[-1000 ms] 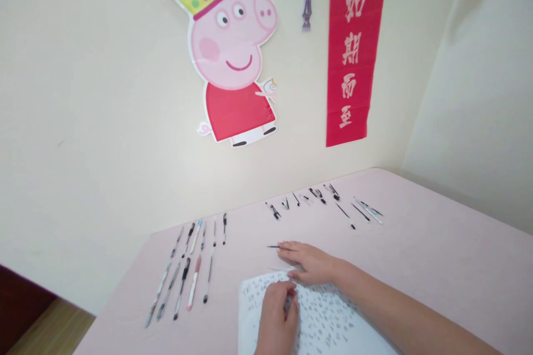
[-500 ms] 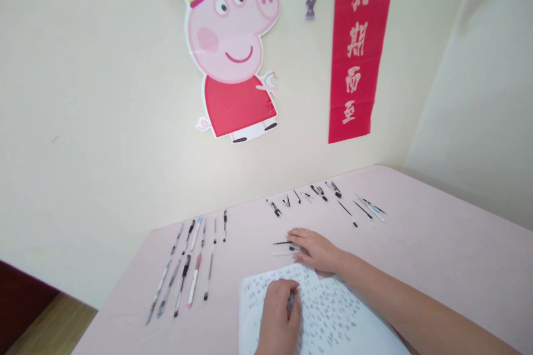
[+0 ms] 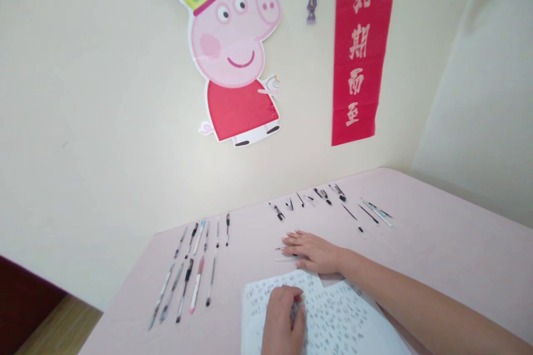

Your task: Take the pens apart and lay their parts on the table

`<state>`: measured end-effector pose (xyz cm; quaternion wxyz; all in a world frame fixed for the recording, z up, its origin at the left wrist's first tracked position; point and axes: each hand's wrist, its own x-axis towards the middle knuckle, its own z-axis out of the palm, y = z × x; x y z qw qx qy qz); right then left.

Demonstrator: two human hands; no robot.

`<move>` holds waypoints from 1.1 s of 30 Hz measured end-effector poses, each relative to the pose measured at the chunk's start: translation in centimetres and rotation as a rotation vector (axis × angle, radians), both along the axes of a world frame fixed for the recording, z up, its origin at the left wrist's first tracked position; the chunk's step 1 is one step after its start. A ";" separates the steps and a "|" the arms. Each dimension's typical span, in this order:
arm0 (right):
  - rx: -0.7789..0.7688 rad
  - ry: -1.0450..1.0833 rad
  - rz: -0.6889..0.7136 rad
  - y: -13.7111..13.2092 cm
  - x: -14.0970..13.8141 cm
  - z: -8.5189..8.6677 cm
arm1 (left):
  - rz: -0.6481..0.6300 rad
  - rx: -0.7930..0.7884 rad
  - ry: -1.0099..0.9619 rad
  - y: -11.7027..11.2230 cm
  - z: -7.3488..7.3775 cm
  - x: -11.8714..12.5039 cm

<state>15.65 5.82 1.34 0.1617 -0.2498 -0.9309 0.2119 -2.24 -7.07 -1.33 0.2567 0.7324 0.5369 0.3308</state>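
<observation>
My right hand (image 3: 313, 251) lies flat, palm down, with its fingers stretched out over a few slim pen parts. A thin dark tip and a pale, clear tube (image 3: 285, 259) stick out to the left of it; the rest is under the fingers. Nearer to me, my left hand (image 3: 283, 319) rests on a white sheet of paper (image 3: 254, 327) covered in handwriting. Its fingers are loosely curled, with the thumb apart from the index finger, and I see nothing held in it.
Two rows of pens, among them a pink and white pen (image 3: 197, 285), lie at the left of the pink tabletop (image 3: 137, 288). Small black pen parts (image 3: 322, 195) line the back edge by the wall. A few refills and a light-blue pen (image 3: 380, 213) lie at back right.
My right hand has slid a little to the left and flattened over the pen parts, covering more of them. My left hand stays on the paper. The view has shifted slightly.
</observation>
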 end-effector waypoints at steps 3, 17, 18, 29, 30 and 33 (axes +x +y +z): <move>-0.028 0.006 -0.006 0.3 -0.3 -0.6 | 0.010 0.001 0.005 0.0 0.3 0.1; -0.092 0.073 -0.059 2.1 -4.1 -2.9 | -0.009 0.056 -0.005 -0.1 -0.4 0.2; -0.092 0.086 -0.075 2.3 -4.7 -3.1 | -0.010 0.060 -0.002 -0.1 -0.4 0.2; -0.060 0.126 -0.375 6.1 -11.5 -4.8 | -0.019 0.071 -0.008 0.3 -0.8 0.0; -0.059 0.123 -0.392 6.4 -12.0 -4.8 | -0.021 0.070 -0.008 0.3 -0.8 0.0; -0.059 0.115 -0.443 7.3 -13.3 -4.9 | -0.015 0.079 -0.024 0.3 -1.0 0.1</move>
